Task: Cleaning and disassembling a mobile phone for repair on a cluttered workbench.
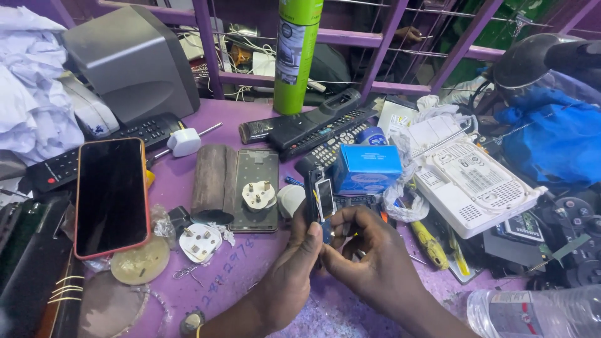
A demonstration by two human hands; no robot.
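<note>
While both hands close around it, the small dark phone [323, 201] sits upright between them, just above the purple desk [250, 263], near the front edge. Left hand [294, 263] grip: thumb and fingers pinching the phone's left edge. Right hand [369, 250] grip: fingers curled and pressed together on the lower right side, pinching the same phone.

Progress, my read: phone looks partly stripped, light inner panel showing, so it's open and mid-work; nothing around it looks reassembled. Can't tell which part is being worked.

Just behind the phone: blue box [365, 168]. Left of it: bare phone frame [253, 188] with a white three-pin plug [258, 194] lying on it, second white plug [199, 241] near the front. Further left: red-cased smartphone [111, 195], screen dark, face up. Back: black remotes [319, 125], green spray can [294, 53], grey speaker [134, 59]. Right: white router [472, 181], yellow-handled screwdriver [429, 241], clear plastic bottle [532, 313] at the corner.
</note>
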